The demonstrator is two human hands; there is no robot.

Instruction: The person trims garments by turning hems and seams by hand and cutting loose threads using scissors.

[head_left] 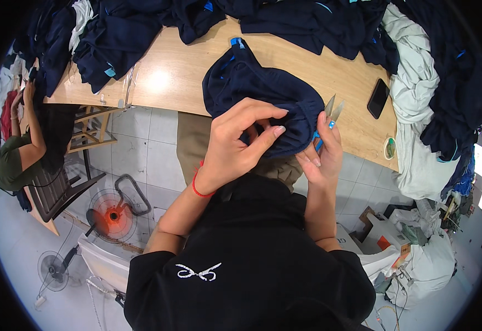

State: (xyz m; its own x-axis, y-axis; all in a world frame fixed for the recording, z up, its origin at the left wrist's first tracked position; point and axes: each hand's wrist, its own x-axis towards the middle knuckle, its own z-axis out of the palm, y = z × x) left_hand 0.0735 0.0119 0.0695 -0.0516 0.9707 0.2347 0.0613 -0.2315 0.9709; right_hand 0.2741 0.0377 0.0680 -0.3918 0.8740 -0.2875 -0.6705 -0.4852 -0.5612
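Wooden worktop (174, 77) is seen across the upper half of the frame, its far edge buried under heaped dark navy garments (307, 22). Pale mint fabric pile (417, 94) is stacked at upper right, spilling off the worktop edge. Navy garment (252, 88) is laid at frame centre, its near hem bunched up at the worktop edge. Left hand (235, 143) is closed on that bunched hem: thumb and fingers pinched into the fabric, grip tight. Right hand (323, 151) is curled shut round blue-handled thread snips (326, 118), just right of the hem; blades are seen slightly parted, pointing up. Black phone (377, 98) is lying flat right of the snips. Small round green-rimmed item (390, 148) is sitting near the worktop's right edge.
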